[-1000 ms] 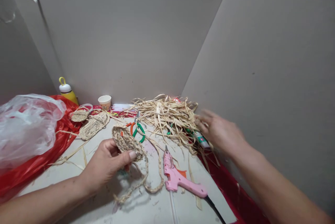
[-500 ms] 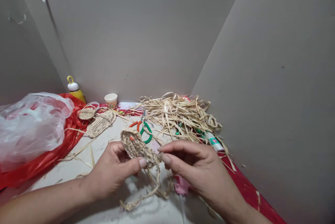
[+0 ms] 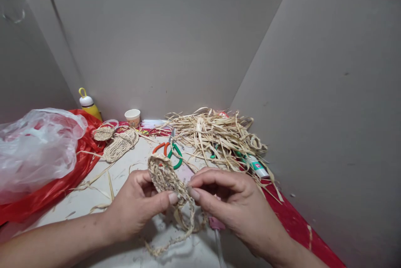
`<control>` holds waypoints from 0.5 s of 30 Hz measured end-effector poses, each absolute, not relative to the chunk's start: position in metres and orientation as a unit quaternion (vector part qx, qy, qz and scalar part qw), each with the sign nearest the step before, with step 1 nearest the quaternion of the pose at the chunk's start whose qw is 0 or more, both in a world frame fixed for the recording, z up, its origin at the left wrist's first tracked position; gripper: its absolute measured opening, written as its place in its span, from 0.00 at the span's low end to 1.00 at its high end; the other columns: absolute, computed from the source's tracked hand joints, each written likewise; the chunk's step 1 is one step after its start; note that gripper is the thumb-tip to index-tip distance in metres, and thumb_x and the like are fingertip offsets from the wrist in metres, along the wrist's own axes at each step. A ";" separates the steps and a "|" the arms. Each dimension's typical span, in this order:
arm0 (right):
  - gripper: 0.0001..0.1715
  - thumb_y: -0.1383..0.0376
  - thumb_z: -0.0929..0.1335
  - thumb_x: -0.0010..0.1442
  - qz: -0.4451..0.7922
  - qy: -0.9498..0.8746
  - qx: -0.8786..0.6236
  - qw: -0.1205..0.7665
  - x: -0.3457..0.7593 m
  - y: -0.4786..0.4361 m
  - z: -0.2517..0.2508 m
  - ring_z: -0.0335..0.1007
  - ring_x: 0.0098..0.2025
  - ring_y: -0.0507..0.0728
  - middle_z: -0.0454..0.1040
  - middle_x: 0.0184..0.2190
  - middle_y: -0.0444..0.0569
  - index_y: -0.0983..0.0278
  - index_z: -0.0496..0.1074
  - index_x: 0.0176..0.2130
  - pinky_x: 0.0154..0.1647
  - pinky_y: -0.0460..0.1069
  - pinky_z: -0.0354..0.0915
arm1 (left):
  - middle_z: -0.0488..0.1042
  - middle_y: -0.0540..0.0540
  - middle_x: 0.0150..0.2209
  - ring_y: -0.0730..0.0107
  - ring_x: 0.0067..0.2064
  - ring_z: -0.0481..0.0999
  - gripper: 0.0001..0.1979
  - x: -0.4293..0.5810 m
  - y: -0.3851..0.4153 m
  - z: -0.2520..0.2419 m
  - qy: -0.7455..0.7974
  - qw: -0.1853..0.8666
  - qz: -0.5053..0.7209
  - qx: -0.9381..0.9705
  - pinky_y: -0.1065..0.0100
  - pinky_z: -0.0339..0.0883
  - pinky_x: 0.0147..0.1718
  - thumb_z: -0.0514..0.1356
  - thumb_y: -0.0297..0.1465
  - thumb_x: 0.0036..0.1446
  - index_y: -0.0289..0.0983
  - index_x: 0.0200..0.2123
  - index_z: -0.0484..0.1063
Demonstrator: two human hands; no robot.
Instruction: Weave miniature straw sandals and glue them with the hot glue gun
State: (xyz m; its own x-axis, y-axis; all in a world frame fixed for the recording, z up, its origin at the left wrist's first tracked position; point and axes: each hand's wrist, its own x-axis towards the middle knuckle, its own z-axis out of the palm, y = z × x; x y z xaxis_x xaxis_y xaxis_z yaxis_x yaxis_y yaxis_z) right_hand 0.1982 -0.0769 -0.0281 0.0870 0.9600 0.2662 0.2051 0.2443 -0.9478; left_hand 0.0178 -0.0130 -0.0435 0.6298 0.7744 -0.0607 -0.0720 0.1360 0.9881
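Observation:
A small braided straw piece [image 3: 164,176], oval and slipper-like, is held up over the table between both hands. My left hand [image 3: 139,201] is closed on its left side, the thumb pressed along the lower part. At its right edge, the thumb and forefinger of my right hand [image 3: 228,197] pinch the braid close to where it joins. From the piece a loose braided tail [image 3: 175,241] hangs and curls onto the table. Behind it lie pliers or scissors with orange and green handles [image 3: 175,155]. A pink glue gun [image 3: 216,222] is partly hidden behind my right hand.
A heap of dry straw strips [image 3: 216,134] lies at the back right, beside a white-green tube [image 3: 257,167]. Woven straw soles [image 3: 120,145], a paper cup [image 3: 133,117] and a yellow bottle [image 3: 90,105] stand or lie back left. Plastic bags [image 3: 40,151] cover the left. Grey walls [image 3: 188,42] enclose the table.
The straw piece has shifted slightly right and tilted a little more upright. My right fingertips have moved slightly closer in along its edge. Both hands keep their hold.

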 end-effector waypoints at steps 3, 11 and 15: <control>0.06 0.71 0.70 0.53 0.305 -0.623 -0.502 0.517 0.200 -0.078 -0.026 0.69 0.24 0.51 0.75 0.23 0.45 0.63 0.79 0.26 0.25 0.45 0.68 | 0.76 0.48 0.24 0.75 0.25 0.69 0.08 0.018 -0.013 -0.043 0.308 0.692 0.299 0.580 0.75 0.66 0.25 0.71 0.33 0.44 0.33 0.27 0.80; 0.09 0.72 0.70 0.54 0.257 -0.667 -0.467 0.520 0.202 -0.080 -0.021 0.73 0.26 0.54 0.78 0.24 0.48 0.61 0.82 0.30 0.25 0.46 0.69 | 0.75 0.47 0.24 0.75 0.24 0.67 0.10 0.017 -0.013 -0.041 0.310 0.699 0.285 0.578 0.74 0.65 0.25 0.69 0.34 0.46 0.33 0.27 0.79; 0.10 0.71 0.71 0.54 0.269 -0.652 -0.460 0.539 0.201 -0.081 -0.027 0.74 0.28 0.55 0.78 0.25 0.50 0.59 0.83 0.32 0.18 0.44 0.66 | 0.75 0.47 0.25 0.75 0.25 0.67 0.10 0.016 -0.014 -0.044 0.300 0.710 0.289 0.567 0.74 0.64 0.25 0.70 0.35 0.46 0.33 0.28 0.79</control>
